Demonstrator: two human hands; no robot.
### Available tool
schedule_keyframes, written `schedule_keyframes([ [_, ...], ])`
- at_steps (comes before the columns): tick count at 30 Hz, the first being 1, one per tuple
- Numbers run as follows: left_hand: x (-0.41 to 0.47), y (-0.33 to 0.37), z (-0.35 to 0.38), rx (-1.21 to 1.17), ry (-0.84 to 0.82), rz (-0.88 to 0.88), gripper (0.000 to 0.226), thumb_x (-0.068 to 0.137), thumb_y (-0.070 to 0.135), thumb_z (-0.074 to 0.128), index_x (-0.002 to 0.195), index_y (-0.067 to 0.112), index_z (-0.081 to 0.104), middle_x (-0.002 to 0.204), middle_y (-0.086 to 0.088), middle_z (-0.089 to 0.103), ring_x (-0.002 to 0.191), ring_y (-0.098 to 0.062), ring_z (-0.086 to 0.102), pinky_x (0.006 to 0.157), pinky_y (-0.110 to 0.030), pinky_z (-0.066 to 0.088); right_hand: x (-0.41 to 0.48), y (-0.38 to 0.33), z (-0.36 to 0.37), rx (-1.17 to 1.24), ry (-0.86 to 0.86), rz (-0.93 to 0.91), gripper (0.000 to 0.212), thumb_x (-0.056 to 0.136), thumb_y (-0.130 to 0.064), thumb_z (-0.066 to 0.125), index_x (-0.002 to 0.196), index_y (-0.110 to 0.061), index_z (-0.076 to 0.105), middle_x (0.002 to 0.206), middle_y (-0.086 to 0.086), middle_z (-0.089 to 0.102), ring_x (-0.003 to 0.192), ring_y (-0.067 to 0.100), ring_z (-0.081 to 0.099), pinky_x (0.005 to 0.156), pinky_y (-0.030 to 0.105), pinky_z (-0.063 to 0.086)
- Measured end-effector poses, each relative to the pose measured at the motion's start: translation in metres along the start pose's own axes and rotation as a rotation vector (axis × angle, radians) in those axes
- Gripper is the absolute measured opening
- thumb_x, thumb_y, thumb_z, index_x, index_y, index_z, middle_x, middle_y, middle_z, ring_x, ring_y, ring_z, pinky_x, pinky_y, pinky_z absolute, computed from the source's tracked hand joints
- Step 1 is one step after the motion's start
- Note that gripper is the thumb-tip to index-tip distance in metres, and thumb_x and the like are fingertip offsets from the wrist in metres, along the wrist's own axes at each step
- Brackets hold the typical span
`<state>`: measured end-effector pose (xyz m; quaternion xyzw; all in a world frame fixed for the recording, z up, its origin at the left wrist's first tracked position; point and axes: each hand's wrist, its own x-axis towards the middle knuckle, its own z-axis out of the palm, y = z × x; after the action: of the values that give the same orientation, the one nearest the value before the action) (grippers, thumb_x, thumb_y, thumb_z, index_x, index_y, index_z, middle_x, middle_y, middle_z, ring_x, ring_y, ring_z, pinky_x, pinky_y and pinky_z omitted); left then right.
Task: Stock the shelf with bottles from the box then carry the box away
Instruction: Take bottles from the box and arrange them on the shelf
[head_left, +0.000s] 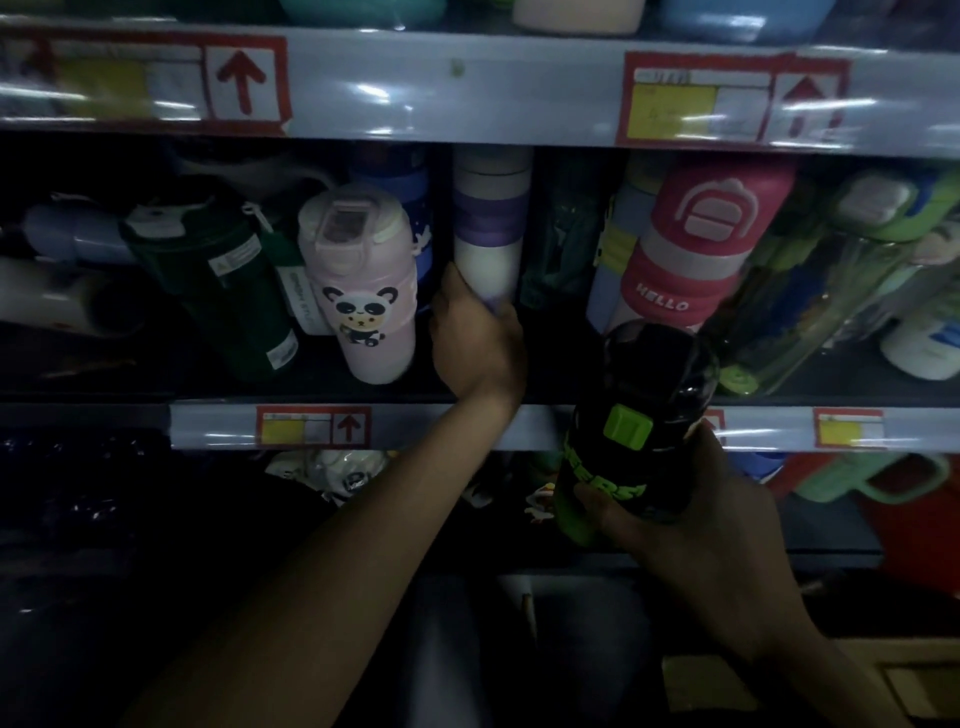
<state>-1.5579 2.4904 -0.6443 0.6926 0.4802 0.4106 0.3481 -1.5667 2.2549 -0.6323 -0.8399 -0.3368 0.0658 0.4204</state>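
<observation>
The black and green bottle (649, 405) is at the near right, just in front of the shelf rail (218, 426). The right hand (691, 514) wraps its lower body with fingers and thumb curled round it. It looks like hard, smooth plastic: stiff, probably light if empty, and likely slippery on its glossy dome, so the printed midsection is the better place to hold than the cap with its green latch. The left hand (475, 338) reaches further in, its fingers closed round the base of the purple and white bottle (488, 228), which stands upright at the middle of the shelf. Space is tight. The pink panda bottle (363, 291) leans just to the left, with a dark green bottle (228, 280) tilted beside it. The pink HELLO bottle (696, 254) and a clear bottle (810, 312) crowd the right. The dark gap between the purple bottle and the HELLO bottle seems the only opening, and a nudge could topple the leaning neighbours.
</observation>
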Motion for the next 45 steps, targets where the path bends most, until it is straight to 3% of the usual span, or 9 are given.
schedule_keyframes([
  [6,-0.001,0.002,-0.001,-0.010,0.037,-0.009,0.058,0.092,0.026,0.067,0.145,0.018,0.045,0.139,-0.007,0.058,0.126,-0.032,0.055,0.096,-0.045,0.048,-0.001,0.004,-0.003,0.048,0.036,0.019,0.061,0.058,-0.058,0.086,0.108,-0.040,0.057,0.092,-0.043,0.066,0.086,-0.017,0.065,0.071,0.014,0.050],
  [10,-0.003,0.003,0.000,-0.009,0.048,-0.011,0.057,0.090,0.027,0.069,0.142,0.018,0.046,0.137,-0.008,0.059,0.124,-0.032,0.056,0.095,-0.045,0.049,0.000,0.007,-0.002,0.046,0.048,0.040,0.063,0.057,-0.058,0.087,0.109,-0.036,0.060,0.090,-0.029,0.071,0.086,-0.014,0.067,0.076,0.028,0.058],
  [17,-0.007,0.009,-0.005,0.006,0.043,-0.020,0.058,0.090,0.026,0.069,0.143,0.017,0.046,0.137,-0.008,0.058,0.124,-0.032,0.056,0.093,-0.045,0.048,0.002,0.002,0.002,0.017,0.042,0.015,0.058,0.060,-0.054,0.088,0.105,-0.033,0.059,0.087,-0.033,0.067,0.085,-0.021,0.062,0.066,0.001,0.046],
  [23,-0.010,0.011,-0.019,-0.055,-0.098,-0.023,0.067,0.081,0.029,0.067,0.144,0.019,0.045,0.131,-0.008,0.062,0.118,-0.031,0.061,0.093,-0.048,0.053,0.005,-0.008,0.005,0.071,0.021,-0.021,0.058,0.062,-0.051,0.090,0.109,-0.034,0.060,0.095,-0.025,0.073,0.088,-0.012,0.067,0.075,0.015,0.055],
  [26,-0.015,0.009,-0.027,-0.104,-0.185,-0.010,0.059,0.072,0.038,0.058,0.129,0.022,0.054,0.119,-0.003,0.067,0.106,-0.025,0.066,0.090,-0.046,0.056,0.005,-0.014,0.006,0.076,0.044,-0.049,0.055,0.061,-0.048,0.092,0.105,-0.034,0.063,0.092,-0.035,0.071,0.086,-0.019,0.064,0.070,0.003,0.048],
  [29,-0.019,0.005,-0.039,-0.171,-0.266,-0.048,0.048,0.071,0.041,0.059,0.116,0.024,0.059,0.110,0.002,0.072,0.099,-0.019,0.068,0.089,-0.041,0.056,0.004,-0.019,0.008,0.081,0.054,-0.074,0.055,0.061,-0.047,0.092,0.107,-0.032,0.065,0.088,-0.036,0.069,0.086,-0.022,0.062,0.068,-0.002,0.043],
  [34,-0.023,-0.001,-0.066,-0.310,-0.312,-0.117,0.030,0.091,0.011,0.072,0.117,0.017,0.057,0.094,0.011,0.062,0.087,-0.005,0.059,0.080,-0.021,0.044,0.003,-0.025,0.010,0.080,0.074,-0.104,0.054,0.061,-0.047,0.091,0.105,-0.032,0.064,0.087,-0.035,0.066,0.087,-0.025,0.059,0.068,-0.002,0.042],
  [39,-0.034,-0.001,-0.090,-0.379,-0.392,-0.055,0.018,0.094,0.007,0.066,0.109,0.016,0.064,0.099,0.010,0.067,0.089,0.004,0.063,0.077,-0.005,0.046,0.005,-0.031,0.011,0.078,0.098,-0.105,0.053,0.063,-0.049,0.090,0.104,-0.041,0.059,0.087,-0.040,0.063,0.085,-0.025,0.059,0.068,0.000,0.044],
  [45,-0.044,0.002,-0.113,-0.353,-0.490,0.033,0.024,0.096,-0.001,0.055,0.106,0.014,0.071,0.097,0.007,0.072,0.079,0.014,0.062,0.075,-0.005,0.047,0.009,-0.044,0.016,0.138,0.151,-0.117,0.055,0.065,-0.048,0.090,0.112,-0.033,0.064,0.099,-0.026,0.073,0.090,-0.010,0.067,0.077,0.024,0.058],
])
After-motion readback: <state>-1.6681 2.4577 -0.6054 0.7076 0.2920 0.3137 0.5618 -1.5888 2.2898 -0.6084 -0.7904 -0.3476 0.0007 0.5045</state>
